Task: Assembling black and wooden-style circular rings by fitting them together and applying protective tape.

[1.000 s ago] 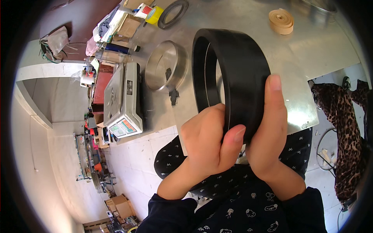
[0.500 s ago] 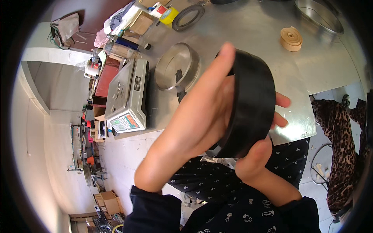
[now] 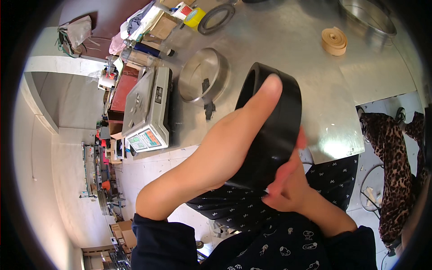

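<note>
1. Wide smooth black ring (image 3: 289, 119): tilted, held at grey metal worktop (image 3: 279, 40) edge.
2. Left hand (image 3: 240, 135): grip pinching ring.
3. Right hand (image 3: 289, 191): blurred, beside ring; grip unclear.
4. Risk: drop, should left grip slip on smoothness.

Workshop, metal-topped table (image 3: 288, 40), weighing scale (image 3: 155, 110), metal ring (image 3: 219, 76)

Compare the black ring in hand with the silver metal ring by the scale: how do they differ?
Colour: the black ring is dark all over; the metal ring is shiny silver.
Wall: the black ring's looks thicker, the metal ring's thinner.
Pose: the black ring is held tilted in the left hand, while the metal ring rests on the table, opening upward.
Shared: both are round, hollow bands.
</note>
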`<state>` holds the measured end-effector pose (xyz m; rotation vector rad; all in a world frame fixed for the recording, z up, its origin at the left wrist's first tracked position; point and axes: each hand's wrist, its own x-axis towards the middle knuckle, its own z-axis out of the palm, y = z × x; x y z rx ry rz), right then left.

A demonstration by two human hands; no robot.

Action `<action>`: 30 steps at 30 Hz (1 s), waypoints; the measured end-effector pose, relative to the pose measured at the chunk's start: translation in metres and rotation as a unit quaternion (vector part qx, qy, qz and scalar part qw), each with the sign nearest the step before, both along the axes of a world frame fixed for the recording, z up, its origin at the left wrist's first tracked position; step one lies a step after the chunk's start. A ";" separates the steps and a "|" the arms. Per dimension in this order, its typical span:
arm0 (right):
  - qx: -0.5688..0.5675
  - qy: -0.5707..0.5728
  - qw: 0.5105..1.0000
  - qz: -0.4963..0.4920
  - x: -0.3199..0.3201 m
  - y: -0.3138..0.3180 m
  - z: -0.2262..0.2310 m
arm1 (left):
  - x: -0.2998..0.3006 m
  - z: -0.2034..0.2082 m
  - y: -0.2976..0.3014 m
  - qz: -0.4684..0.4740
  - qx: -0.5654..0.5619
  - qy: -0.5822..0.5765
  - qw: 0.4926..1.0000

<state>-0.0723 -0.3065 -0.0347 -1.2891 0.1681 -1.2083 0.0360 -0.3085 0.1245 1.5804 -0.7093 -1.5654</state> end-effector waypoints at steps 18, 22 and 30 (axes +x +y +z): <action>0.538 -0.291 0.643 0.461 0.010 -0.063 0.068 | 0.029 -0.042 0.043 -0.381 -0.135 -0.031 0.914; 0.555 -0.275 0.653 0.437 0.011 -0.065 0.068 | 0.016 -0.028 0.045 -0.265 0.036 -0.055 0.962; 0.618 -0.071 0.697 0.357 -0.005 -0.063 0.068 | 0.023 -0.065 0.066 -0.281 -0.200 -0.344 0.873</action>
